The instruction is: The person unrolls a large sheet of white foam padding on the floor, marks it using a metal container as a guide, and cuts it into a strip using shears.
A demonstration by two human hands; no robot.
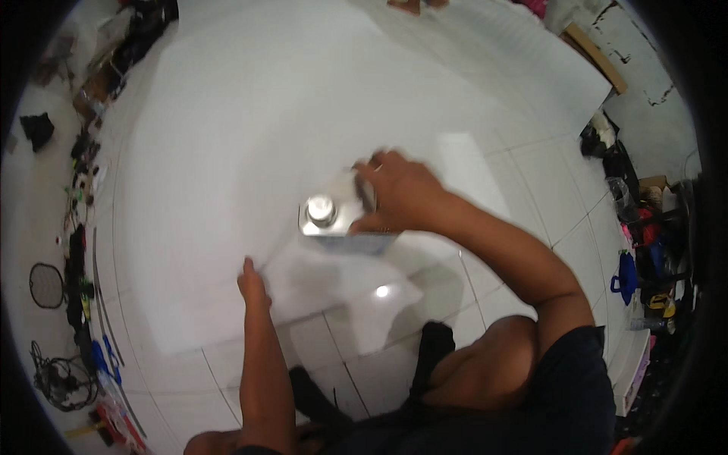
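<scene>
My right hand [394,189] is wrapped round the top of a rectangular metal can [334,224] with a round silver cap. The can's cap side faces left, and my palm and fingers cover its right end. Below it spreads a large white sheet [197,189] on the floor. To the left of the can and nearer to me, my left hand [255,284] is over the sheet with its fingers drawn together. A faint thin line runs from that hand towards the can; I cannot tell whether it is held or a crease.
White floor tiles [531,182] show along the sheet's near and right sides. My dark-covered feet [436,341] are close to its near edge. Clutter lines the left wall, including a round wire fan guard [64,379]. A blue dustpan-like object [626,277] is among items at right.
</scene>
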